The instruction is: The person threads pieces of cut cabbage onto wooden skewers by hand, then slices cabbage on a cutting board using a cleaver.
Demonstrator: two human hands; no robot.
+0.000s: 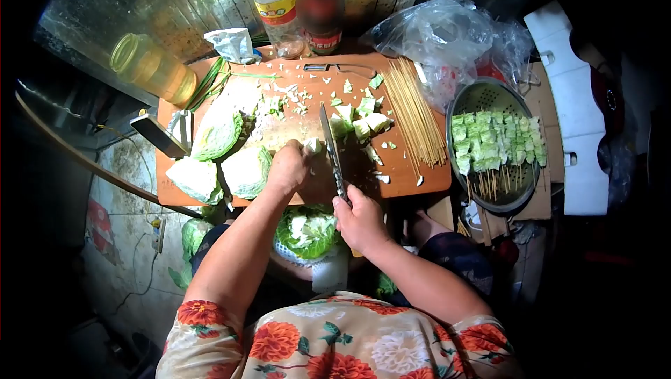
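Note:
My right hand [360, 218] grips the handle of a knife [330, 140], its blade pointing away from me over the orange cutting board [279, 96]. Just left of the blade, the curled fingers of my left hand [291, 166] press on a small cabbage piece [313, 145], partly hidden by them. Cut cabbage pieces [370, 124] lie to the right of the blade. Larger cabbage wedges [246, 173] rest at the board's left side, near my left wrist. Small green scraps are scattered over the board's far part.
Wooden skewers [416, 117] lie along the board's right side. A metal colander [514, 194] beyond holds skewered cabbage [496, 141]. At the back stand a red-capped bottle [275, 1], a red-lidded jar [321, 12] and plastic bags [447, 33]. A glass jar [157, 71] leans at left.

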